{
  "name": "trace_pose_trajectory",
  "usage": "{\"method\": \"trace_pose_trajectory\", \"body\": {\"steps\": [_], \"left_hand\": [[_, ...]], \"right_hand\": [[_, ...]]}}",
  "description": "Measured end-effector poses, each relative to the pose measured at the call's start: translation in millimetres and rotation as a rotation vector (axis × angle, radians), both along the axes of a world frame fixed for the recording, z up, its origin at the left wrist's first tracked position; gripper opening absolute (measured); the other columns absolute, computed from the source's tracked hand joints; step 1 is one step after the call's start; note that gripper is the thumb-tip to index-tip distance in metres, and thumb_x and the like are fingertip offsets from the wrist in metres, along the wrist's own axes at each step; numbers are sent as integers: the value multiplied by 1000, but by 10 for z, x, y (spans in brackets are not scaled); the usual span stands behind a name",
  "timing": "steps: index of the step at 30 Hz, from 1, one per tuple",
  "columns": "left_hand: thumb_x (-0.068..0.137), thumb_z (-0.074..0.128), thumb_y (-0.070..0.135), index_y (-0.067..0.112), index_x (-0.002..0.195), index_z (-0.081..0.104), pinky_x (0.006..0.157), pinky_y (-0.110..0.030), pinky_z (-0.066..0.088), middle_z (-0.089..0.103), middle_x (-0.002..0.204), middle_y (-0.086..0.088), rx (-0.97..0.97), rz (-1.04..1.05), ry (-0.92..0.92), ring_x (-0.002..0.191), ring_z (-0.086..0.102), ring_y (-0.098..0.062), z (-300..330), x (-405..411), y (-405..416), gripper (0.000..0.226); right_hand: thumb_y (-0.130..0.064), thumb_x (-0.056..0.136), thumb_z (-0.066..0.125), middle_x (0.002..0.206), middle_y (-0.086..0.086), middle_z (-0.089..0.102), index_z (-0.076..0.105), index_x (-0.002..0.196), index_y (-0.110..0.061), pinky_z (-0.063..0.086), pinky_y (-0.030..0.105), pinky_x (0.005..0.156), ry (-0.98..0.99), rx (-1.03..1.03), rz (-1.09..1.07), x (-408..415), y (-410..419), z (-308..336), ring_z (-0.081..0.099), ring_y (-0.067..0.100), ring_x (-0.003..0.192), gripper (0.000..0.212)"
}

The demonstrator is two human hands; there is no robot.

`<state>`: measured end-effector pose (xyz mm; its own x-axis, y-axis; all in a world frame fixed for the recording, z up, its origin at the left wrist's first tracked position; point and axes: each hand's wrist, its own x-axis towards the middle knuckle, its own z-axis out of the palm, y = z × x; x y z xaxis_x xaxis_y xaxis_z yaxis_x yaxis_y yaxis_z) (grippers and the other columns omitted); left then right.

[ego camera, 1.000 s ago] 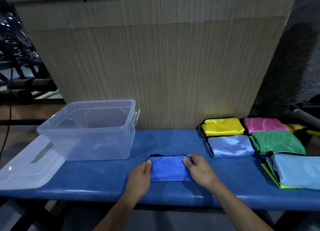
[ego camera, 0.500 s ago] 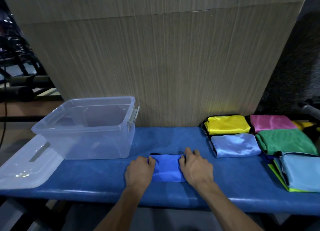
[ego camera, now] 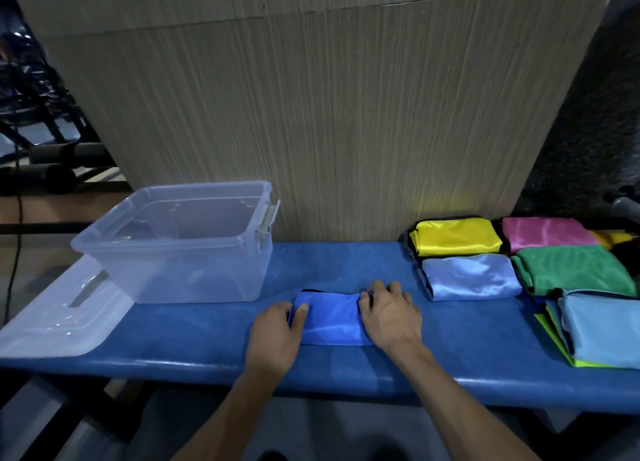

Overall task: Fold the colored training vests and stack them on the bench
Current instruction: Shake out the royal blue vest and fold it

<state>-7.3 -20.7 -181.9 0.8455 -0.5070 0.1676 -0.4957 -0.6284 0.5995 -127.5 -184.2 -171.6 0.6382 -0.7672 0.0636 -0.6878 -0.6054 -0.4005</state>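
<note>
We cannot see the ends of the blue vest (ego camera: pixel 330 317): the left hand (ego camera: pixel 275 336) covers one and the right hand (ego camera: pixel 391 317) the other. The picture's right edge cuts off the light blue vest (ego camera: pixel 602 325), the lime one (ego camera: pixel 554 339) beneath it (only a sliver shows) and a yellow scrap (ego camera: pixel 614 239) behind the pink vest (ego camera: pixel 547 233). The lid (ego camera: pixel 59 318) runs off the left edge. Both forearms leave the bottom edge.

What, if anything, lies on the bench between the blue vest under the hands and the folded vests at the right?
Nothing visible. The blue vest sits under the left hand and right hand, and bare bench runs to the light blue vest, the nearest of the folded ones.
</note>
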Motion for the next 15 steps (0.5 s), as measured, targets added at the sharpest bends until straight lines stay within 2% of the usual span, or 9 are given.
{"method": "trace_pose_trajectory", "body": {"steps": [4, 6, 8, 9, 11, 12, 15], "left_hand": [[106, 43, 36, 20, 68, 43, 76, -42, 43, 62, 85, -9, 50, 14, -66, 85, 61, -33, -51, -46, -7, 42], [108, 38, 32, 14, 86, 59, 83, -41, 44, 64, 101, -10, 178, 38, -119, 96, 62, -32, -34, -38, -36, 35], [107, 36, 27, 12, 106, 63, 87, -41, 46, 62, 111, -9, 272, 55, -130, 104, 62, -31, -23, -24, -82, 31], [107, 37, 27, 12, 110, 63, 88, -41, 46, 62, 113, -10, 289, 61, -102, 106, 62, -32, -16, -6, -106, 30], [105, 41, 32, 11, 110, 63, 88, -42, 49, 65, 115, -12, 278, 60, 15, 108, 62, -34, 5, 64, -145, 30], [103, 45, 35, 11, 107, 63, 88, -41, 50, 67, 114, -13, 265, 55, 90, 107, 63, -34, 23, 103, -159, 31], [98, 56, 40, 12, 82, 56, 76, -36, 49, 69, 97, -17, 257, 21, 265, 98, 66, -36, 108, 144, -211, 32]], "right_hand": [[-42, 105, 35, 118, 8, 56, 57, 114, -14, 43, 42, 90, -29, 46, -64, 58, 58, 14, 53, 30, 111, 36], [-40, 105, 38, 115, 9, 57, 57, 110, -13, 45, 41, 88, -73, 70, -83, 69, 79, 32, 56, 31, 106, 34], [-38, 105, 43, 110, 10, 55, 56, 103, -11, 45, 37, 78, -172, 112, -77, 76, 88, 56, 58, 30, 93, 29], [-36, 104, 46, 107, 9, 54, 54, 99, -12, 41, 35, 73, -233, 149, -71, 85, 84, 64, 55, 27, 86, 26], [-31, 102, 53, 102, 8, 57, 54, 92, -13, 35, 31, 70, -347, 217, -65, 93, 41, 66, 51, 20, 81, 20], [-28, 100, 57, 99, 8, 60, 56, 89, -12, 37, 30, 71, -399, 249, -75, 87, 0, 58, 53, 19, 82, 19], [-23, 96, 64, 90, 6, 67, 63, 89, -7, 47, 32, 75, -479, 337, -132, 11, -138, 41, 62, 23, 86, 17]]}}
